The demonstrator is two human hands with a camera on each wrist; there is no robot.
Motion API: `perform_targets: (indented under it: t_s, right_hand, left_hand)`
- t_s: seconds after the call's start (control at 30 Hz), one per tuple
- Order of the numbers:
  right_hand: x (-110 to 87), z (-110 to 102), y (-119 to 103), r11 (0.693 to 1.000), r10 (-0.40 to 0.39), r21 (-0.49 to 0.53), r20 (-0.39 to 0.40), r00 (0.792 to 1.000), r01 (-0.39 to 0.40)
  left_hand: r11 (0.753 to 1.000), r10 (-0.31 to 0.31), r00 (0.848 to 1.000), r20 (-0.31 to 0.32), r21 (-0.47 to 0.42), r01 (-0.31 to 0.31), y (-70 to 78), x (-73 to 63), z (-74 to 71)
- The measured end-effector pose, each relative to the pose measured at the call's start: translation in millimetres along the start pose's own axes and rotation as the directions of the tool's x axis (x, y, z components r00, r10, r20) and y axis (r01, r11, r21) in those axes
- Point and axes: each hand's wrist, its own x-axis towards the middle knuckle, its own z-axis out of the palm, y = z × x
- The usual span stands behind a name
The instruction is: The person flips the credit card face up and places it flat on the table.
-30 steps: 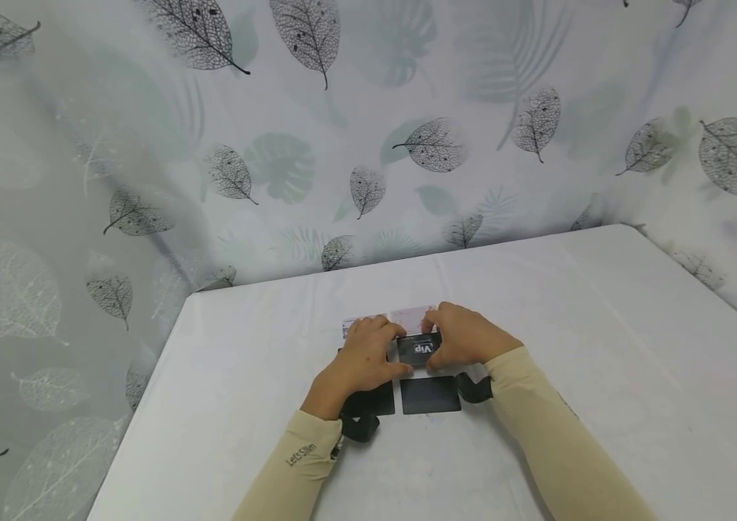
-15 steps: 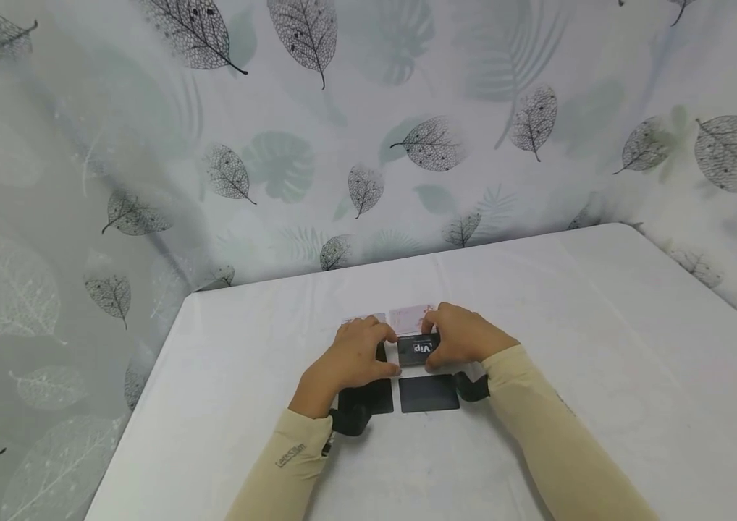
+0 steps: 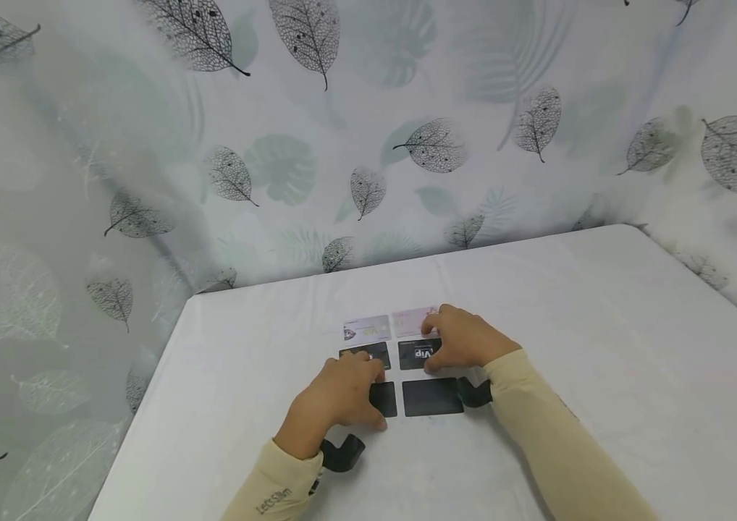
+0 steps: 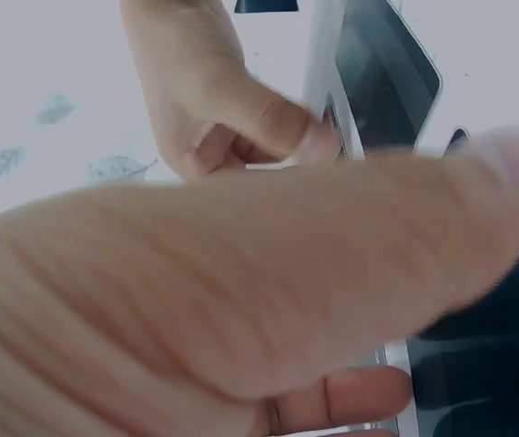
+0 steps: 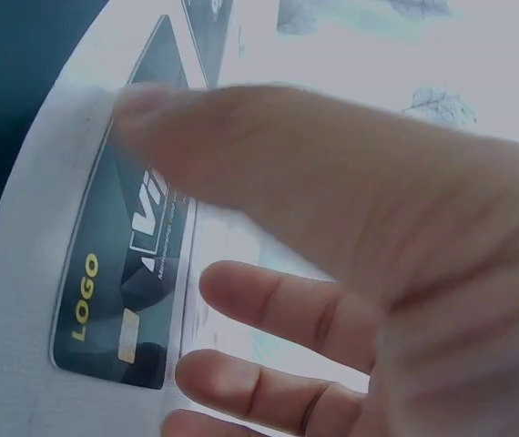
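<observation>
Cards lie flat in two columns on the white table. My right hand (image 3: 466, 336) spans the right side of the dark "Vip" card (image 3: 413, 354) in the middle row, thumb near its lower edge, fingers by the upper edge. In the right wrist view the thumb crosses over this card (image 5: 123, 291) and two fingers are apart from it. My left hand (image 3: 336, 398), fingers spread, is over the left part of the bottom-left black card (image 3: 384, 400). Its fingertips reach the lower edge of the middle-left dark card (image 3: 376, 352). Whether they touch I cannot tell.
A plain black card (image 3: 432, 397) lies at bottom right. Two pale cards form the far row: a greyish one (image 3: 367, 329) at left and a pinkish one (image 3: 410, 322) at right, partly behind my right fingers. Leaf-patterned cloth (image 3: 368, 145) hangs behind the table.
My left hand has moved from the middle-left card toward me and slightly left, to the bottom-left card, uncovering the middle-left and far-left cards. The right hand has stayed by the Vip card.
</observation>
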Motion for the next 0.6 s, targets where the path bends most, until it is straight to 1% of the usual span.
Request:
perform_targets:
  t_s: [0.13, 0.27, 0.47, 0.6]
  right_hand:
    - [-0.9, -1.7, 2.1, 1.000, -0.017, -0.015, -0.023, 1.000, 0.017]
    - [-2.2, -4.5, -1.3, 0.999, -0.042, 0.013, -0.039, 0.998, 0.043]
    - [-3.0, -3.5, -10.5, 0.989, -0.141, 0.044, -0.039, 0.989, 0.142]
    - [-2.5, 2.6, -19.2, 0.979, -0.189, 0.071, -0.006, 0.982, 0.189]
  left_hand:
    - [1.000, -0.002, 1.000, -0.001, 0.009, 0.002, 2.2, 1.9, 0.7]
    - [1.000, 0.007, 1.000, 0.011, 0.009, -0.007, 0.8, 4.5, 0.9]
    - [1.000, 0.024, 0.999, 0.022, -0.005, -0.023, -2.1, 6.6, 1.6]
    - [0.999, 0.034, 0.999, 0.015, -0.024, -0.034, -3.3, 7.5, 3.2]
